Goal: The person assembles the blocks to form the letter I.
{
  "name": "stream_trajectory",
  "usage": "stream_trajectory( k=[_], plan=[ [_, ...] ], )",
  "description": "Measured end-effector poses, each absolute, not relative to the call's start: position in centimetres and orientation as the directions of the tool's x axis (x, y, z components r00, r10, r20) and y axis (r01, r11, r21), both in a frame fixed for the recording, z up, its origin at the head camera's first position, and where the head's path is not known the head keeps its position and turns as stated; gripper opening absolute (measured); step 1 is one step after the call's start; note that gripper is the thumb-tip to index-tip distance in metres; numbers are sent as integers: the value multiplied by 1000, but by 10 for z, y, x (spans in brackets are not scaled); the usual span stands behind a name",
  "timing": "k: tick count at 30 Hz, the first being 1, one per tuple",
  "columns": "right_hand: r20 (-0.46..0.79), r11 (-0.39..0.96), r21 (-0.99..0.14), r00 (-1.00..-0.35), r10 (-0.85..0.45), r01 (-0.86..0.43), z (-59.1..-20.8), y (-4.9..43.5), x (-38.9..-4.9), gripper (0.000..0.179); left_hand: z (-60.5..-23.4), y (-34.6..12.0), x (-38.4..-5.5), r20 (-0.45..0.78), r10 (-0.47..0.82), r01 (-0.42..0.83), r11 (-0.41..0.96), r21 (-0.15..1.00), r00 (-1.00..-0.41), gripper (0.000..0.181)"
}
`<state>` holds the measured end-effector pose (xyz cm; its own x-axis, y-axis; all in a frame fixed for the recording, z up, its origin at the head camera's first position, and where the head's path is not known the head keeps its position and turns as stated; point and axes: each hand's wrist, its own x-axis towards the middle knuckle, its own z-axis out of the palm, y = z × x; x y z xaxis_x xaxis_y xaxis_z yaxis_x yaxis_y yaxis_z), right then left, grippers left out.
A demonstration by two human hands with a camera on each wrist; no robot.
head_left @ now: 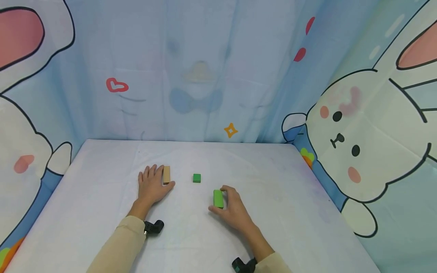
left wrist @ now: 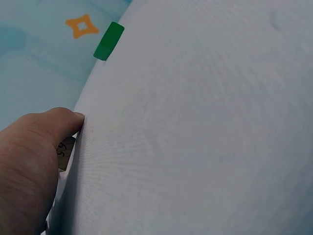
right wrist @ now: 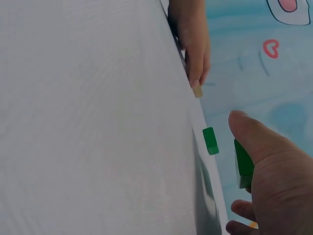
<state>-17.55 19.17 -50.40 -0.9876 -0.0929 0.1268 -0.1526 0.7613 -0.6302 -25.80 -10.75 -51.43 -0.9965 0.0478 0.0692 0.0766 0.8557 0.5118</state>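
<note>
In the head view my left hand [head_left: 151, 186] rests on the white table with its fingers stretched forward. A tan wooden block [head_left: 166, 174] lies along its index finger, with the thumb across the near end. Dark marks show on the wooden block [left wrist: 64, 154] behind the thumb in the left wrist view. My right hand [head_left: 235, 209] pinches a light green block [head_left: 218, 199] between thumb and index finger, one at each end. The right wrist view shows that green block [right wrist: 243, 166] partly hidden by the thumb. A smaller dark green block [head_left: 197, 178] stands between the hands, touched by neither.
A white cloth covers the table [head_left: 191, 235], its far edge meeting a blue curtain [head_left: 153, 45] with cartoon rabbits. Black wrist cameras [head_left: 154, 226] sit on both wrists, near the beige sleeves.
</note>
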Motion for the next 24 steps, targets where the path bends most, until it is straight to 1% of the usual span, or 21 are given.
stream_trajectory(
  k=[6, 13, 24],
  plan=[
    [119, 775, -616, -989, -85, -141, -506, 188, -172, 82, -514, -107, -258, 63, 50, 75, 855, 514, -997, 86],
    [143, 764, -620, -984, -111, -176, -505, 185, -168, 83, -513, -107, -258, 58, 42, 66, 854, 515, -997, 86],
    [142, 743, -637, -979, -149, -205, -505, 183, -157, 84, -513, -107, -258, 73, 47, 78, 852, 517, -996, 84]
  ],
)
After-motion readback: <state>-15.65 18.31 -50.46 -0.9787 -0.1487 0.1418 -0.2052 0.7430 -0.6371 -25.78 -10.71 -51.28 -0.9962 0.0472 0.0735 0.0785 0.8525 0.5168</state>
